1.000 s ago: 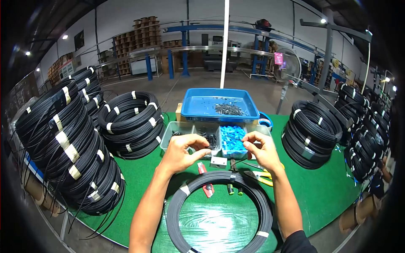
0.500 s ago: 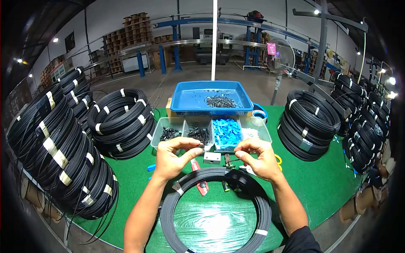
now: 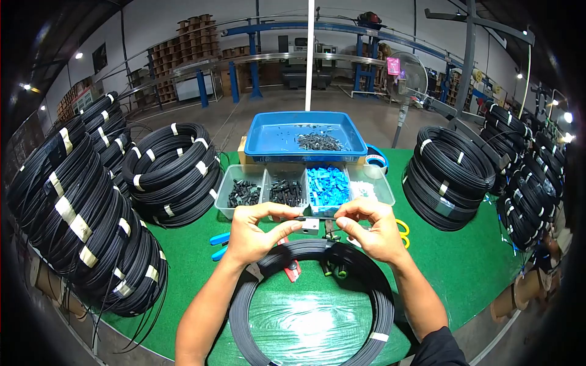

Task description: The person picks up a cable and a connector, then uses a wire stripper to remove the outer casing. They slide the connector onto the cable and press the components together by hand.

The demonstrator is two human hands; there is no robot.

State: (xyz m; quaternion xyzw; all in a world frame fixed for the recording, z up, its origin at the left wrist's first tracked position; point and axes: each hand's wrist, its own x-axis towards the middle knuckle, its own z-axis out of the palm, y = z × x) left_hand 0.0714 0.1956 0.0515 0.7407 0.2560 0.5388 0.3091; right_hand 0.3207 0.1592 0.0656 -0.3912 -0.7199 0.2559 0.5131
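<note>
pinching one thin black piece (image 3: pixel 318 218) between fingertips, left hand (image 3: pixel 251 236) and right hand (image 3: pixel 373 233) hide its ends, above a black cable coil (image 3: pixel 240 314) cut off below.

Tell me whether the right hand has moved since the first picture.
Yes, the right hand has moved left and lower, closer to the metal block.

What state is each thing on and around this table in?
Left hand, pinching thin dark strand
Right hand, pinching the thin dark strand
Near coil, flat, taped
Divided box, uncovered, parts in all compartments
Blue tray, uncovered, dark scraps inside
Blue-handled tool, handles apart
Fan, cannot tell whether spinning
</note>
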